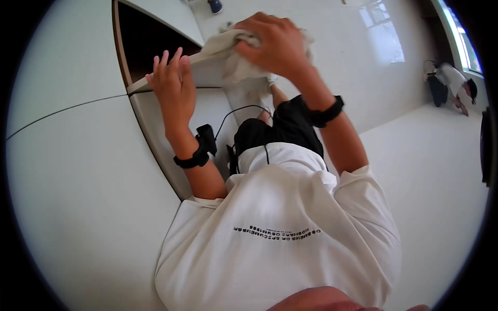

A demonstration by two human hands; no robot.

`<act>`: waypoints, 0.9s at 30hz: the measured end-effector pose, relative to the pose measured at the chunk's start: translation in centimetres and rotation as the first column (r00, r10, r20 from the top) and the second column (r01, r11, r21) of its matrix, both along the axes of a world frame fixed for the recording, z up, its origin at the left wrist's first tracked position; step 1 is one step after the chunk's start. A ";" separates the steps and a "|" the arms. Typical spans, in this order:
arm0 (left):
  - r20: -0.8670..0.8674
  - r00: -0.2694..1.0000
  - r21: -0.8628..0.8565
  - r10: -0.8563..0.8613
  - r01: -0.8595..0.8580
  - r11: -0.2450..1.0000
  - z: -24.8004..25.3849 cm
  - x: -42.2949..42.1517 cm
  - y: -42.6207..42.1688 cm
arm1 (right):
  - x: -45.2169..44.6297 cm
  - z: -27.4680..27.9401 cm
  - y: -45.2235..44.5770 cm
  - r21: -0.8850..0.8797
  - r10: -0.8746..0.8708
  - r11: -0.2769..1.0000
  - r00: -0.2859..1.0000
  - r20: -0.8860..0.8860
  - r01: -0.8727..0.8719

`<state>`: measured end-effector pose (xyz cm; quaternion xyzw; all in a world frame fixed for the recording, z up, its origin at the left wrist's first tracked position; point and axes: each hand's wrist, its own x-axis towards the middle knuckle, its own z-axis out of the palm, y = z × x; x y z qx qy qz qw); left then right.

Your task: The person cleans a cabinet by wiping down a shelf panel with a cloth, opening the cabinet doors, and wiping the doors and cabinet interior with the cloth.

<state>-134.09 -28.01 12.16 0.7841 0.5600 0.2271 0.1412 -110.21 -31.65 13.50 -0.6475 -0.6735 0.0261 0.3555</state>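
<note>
My right hand [277,44] is closed around a crumpled, off-white cloth [241,59], which hangs over the end of a pale panel [207,72], perhaps a cabinet door or drawer edge. Fingers apart and pointing up, my left hand [174,88] is beside the panel's edge with nothing in it. Whether its palm touches the panel cannot be made out. Behind the panel is a dark opening [148,44] in the pale cabinet. Each of my wrists has a black strap, and a black device sits on the left one.
Large pale cabinet fronts [72,150] fill the left side. A dark blue object [215,6] lies on the glossy floor [342,67] at the top. At the far right another person [451,83] bends low near a window [461,41].
</note>
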 end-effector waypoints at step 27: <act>-0.070 0.749 -0.493 -0.659 0.549 0.675 8.5 19.5 1.8 | 15.4 -26.7 -6.3 -0.441 -0.518 0.753 -0.027 -0.855 -0.488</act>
